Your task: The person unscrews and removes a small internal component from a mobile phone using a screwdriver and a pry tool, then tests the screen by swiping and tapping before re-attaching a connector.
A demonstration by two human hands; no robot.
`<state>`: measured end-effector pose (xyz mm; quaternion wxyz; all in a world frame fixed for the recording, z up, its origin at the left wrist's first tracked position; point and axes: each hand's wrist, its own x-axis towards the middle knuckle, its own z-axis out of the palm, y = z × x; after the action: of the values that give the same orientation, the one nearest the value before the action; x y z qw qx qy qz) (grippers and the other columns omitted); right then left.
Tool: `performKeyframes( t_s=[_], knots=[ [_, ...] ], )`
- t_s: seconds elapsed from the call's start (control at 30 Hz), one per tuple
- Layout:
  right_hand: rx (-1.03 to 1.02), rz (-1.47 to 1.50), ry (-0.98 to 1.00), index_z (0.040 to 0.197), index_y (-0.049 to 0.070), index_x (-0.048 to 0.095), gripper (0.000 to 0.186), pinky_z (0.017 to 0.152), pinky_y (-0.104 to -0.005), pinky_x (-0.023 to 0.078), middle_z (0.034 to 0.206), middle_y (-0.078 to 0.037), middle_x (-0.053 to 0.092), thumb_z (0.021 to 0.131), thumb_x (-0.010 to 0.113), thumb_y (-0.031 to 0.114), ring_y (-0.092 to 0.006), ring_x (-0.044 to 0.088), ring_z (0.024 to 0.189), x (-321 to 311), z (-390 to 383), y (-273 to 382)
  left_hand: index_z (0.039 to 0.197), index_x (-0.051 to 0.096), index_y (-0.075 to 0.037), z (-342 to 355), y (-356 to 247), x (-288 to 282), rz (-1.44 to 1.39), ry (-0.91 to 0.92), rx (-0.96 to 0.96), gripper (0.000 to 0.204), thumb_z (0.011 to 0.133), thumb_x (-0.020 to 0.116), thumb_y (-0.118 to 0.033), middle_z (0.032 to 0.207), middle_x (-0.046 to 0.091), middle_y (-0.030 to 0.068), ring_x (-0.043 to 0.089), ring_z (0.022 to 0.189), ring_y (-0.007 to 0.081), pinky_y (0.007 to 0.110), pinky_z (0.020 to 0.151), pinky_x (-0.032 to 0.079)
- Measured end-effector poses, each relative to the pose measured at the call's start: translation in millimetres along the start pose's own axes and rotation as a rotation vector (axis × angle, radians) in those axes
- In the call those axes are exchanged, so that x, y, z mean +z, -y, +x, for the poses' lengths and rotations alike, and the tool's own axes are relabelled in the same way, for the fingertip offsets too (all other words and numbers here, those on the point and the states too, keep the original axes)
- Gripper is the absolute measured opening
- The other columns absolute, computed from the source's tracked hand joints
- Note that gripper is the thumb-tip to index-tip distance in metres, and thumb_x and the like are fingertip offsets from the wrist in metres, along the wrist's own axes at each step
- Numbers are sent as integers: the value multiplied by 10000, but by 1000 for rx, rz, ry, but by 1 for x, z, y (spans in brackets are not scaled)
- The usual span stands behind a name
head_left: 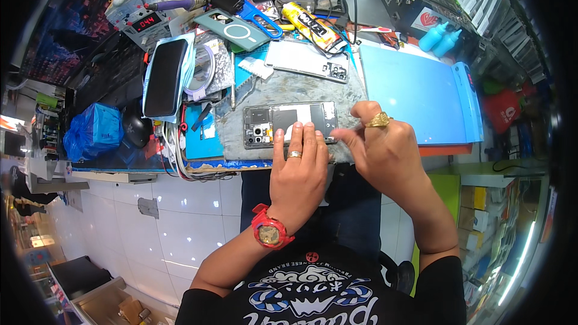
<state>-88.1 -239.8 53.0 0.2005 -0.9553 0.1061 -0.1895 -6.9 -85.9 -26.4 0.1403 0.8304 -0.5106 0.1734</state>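
An opened smartphone (265, 114) lies sideways on the grey, stained work mat (241, 135), its inner parts and camera lenses showing. My left hand (299, 171) presses on its near edge and battery area, fingers stretched out flat and nothing gripped. A red watch (271, 233) circles that wrist. At the phone's right end, my right hand (388, 150) is curled, with the thumb tip by the phone's corner. Whatever its bent fingers may hold is hidden. Just beyond the phone rests a pale phone back cover (307, 60) with camera holes.
A dark-screened phone (165, 77) lies at left near a tape roll (201, 72). Behind are a green phone cover (233, 31), a yellow can (314, 27) and a bench device with red digits (144, 23). A large blue panel (412, 96) takes up the right side.
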Motion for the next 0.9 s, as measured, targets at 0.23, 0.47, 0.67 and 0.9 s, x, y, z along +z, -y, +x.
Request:
performKeyframes(
  t_s=[0.23, 0.47, 0.67, 0.9],
  knots=[
    [-88, 79, -57, 1057, -4, 574, 224, 593, -473, 535, 927, -184, 665, 901, 728, 39, -412, 675, 683, -2, 0, -3, 1261, 681, 10, 1, 0, -3, -33, 34, -12, 395, 1000, 625, -280, 1355, 667, 185, 603, 1316, 321, 569, 1174, 362],
    [-62, 151, -98, 1005, -21, 575, 192, 609, -475, 537, 932, -185, 672, 896, 724, 32, -411, 682, 712, 8, 4, -7, 1257, 680, 9, 1, 1, -2, -49, 24, -17, 399, 974, 657, -271, 1347, 670, 185, 606, 1311, 319, 565, 1166, 367],
    [-6, 149, -76, 1030, -4, 555, 215, 629, -410, 558, 880, -169, 680, 906, 731, 2, -350, 717, 725, 6, 1, -6, 1250, 683, 6, 1, 3, -2, -72, 20, -11, 396, 964, 671, -267, 1342, 671, 181, 608, 1306, 316, 563, 1161, 370],
    [-59, 141, -65, 1036, -1, 556, 211, 618, -364, 548, 848, -150, 686, 912, 725, -20, -294, 699, 673, 4, 2, -2, 1252, 679, -5, 2, 4, -2, -89, 20, -14, 397, 953, 688, -266, 1352, 663, 174, 608, 1301, 315, 560, 1158, 370]
  ],
)
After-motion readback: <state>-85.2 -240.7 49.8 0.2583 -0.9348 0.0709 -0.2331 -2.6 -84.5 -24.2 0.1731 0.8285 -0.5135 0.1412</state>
